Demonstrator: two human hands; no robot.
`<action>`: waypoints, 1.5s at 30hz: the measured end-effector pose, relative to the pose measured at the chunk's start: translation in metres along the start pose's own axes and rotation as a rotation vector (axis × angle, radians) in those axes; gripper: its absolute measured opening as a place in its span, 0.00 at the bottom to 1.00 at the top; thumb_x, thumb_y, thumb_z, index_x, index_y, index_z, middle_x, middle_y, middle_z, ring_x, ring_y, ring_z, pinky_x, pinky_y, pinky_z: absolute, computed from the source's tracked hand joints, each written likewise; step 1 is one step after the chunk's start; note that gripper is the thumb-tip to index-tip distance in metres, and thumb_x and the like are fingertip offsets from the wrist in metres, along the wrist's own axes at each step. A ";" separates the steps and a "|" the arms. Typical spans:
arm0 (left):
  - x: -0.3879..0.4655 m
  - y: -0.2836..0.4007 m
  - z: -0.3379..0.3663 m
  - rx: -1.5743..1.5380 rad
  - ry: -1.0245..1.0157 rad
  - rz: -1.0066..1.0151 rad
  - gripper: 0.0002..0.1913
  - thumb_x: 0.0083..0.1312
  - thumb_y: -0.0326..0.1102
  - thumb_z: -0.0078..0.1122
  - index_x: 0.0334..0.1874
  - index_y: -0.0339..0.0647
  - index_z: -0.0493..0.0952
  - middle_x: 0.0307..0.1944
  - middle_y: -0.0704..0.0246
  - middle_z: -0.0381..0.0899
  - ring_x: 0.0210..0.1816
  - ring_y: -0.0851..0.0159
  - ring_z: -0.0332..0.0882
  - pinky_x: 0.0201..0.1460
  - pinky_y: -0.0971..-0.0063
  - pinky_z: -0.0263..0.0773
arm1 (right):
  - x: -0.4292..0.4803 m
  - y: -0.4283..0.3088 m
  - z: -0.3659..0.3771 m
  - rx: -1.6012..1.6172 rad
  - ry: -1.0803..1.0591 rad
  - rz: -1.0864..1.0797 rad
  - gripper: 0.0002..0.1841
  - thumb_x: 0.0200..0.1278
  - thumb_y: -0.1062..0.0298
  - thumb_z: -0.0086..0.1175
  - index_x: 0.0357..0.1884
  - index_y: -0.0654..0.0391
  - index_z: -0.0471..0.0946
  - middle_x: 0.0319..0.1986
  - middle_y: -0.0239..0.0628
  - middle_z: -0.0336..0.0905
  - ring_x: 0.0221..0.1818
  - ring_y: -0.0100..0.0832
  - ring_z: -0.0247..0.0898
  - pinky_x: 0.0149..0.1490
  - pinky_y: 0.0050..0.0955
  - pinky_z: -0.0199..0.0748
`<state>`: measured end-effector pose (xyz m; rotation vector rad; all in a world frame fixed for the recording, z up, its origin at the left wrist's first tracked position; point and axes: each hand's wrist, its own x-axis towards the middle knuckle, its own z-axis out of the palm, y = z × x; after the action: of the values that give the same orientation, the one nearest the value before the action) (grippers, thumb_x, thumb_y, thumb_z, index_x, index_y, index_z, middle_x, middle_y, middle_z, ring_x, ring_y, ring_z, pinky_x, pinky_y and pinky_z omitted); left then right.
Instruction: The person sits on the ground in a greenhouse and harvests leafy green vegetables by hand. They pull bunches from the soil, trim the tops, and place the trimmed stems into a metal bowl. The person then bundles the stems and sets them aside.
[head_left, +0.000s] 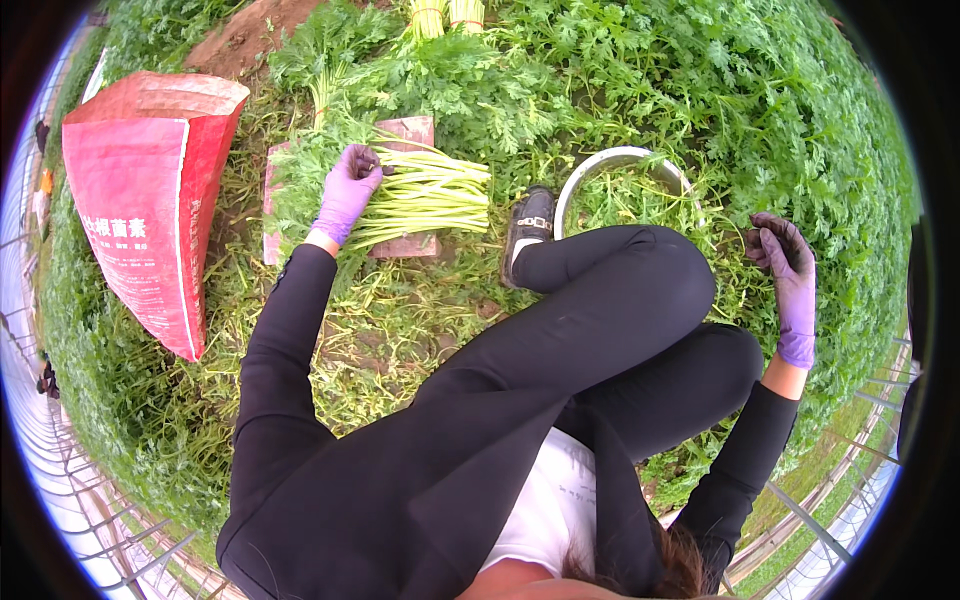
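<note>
Both my hands wear thin purple gloves, dark with dirt at the fingers. My left hand (352, 184) is over a pile of leafy green stalks (435, 191), its fingers curled at the stems; whether it grips any is unclear. The stalks lie across reddish boards (405, 247), leaves to the left and cut ends to the right. My right hand (784, 259) is raised beside my knee at the right, fingers bent, near the leafy plants; I cannot tell whether something is between its fingertips.
A red woven sack (142, 210) bearing writing stands at the left. A round basin (574, 176) with green trimmings sits beyond my knee, beside my black shoe (531, 225). Tied bundles (427, 19) lie at the top. Dense leafy plants (817, 127) grow at the right; trimmings (367, 345) litter the ground.
</note>
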<state>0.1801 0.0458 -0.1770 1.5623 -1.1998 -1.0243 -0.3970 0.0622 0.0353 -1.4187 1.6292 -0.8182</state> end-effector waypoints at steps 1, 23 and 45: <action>0.001 -0.001 -0.003 -0.161 -0.046 -0.052 0.06 0.69 0.26 0.59 0.45 0.39 0.76 0.33 0.74 0.82 0.29 0.78 0.73 0.37 0.84 0.72 | 0.000 0.001 0.000 -0.024 0.014 0.004 0.14 0.74 0.65 0.55 0.55 0.59 0.80 0.42 0.32 0.85 0.36 0.19 0.77 0.44 0.18 0.72; 0.019 0.054 -0.033 -0.324 0.154 0.278 0.10 0.73 0.26 0.57 0.53 0.33 0.79 0.49 0.62 0.86 0.49 0.67 0.84 0.58 0.75 0.76 | -0.005 0.006 -0.011 -0.009 0.019 0.047 0.13 0.73 0.69 0.55 0.55 0.63 0.79 0.46 0.37 0.84 0.42 0.24 0.80 0.49 0.23 0.77; -0.009 0.135 0.047 -0.254 0.068 0.419 0.12 0.74 0.28 0.56 0.56 0.35 0.79 0.47 0.66 0.86 0.41 0.75 0.82 0.49 0.80 0.78 | 0.000 0.019 -0.003 0.036 -0.016 0.072 0.13 0.73 0.69 0.55 0.55 0.64 0.78 0.45 0.36 0.83 0.41 0.23 0.80 0.48 0.22 0.78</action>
<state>0.1007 0.0286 -0.0590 1.0816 -1.2300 -0.8035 -0.4080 0.0656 0.0201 -1.3307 1.6363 -0.7886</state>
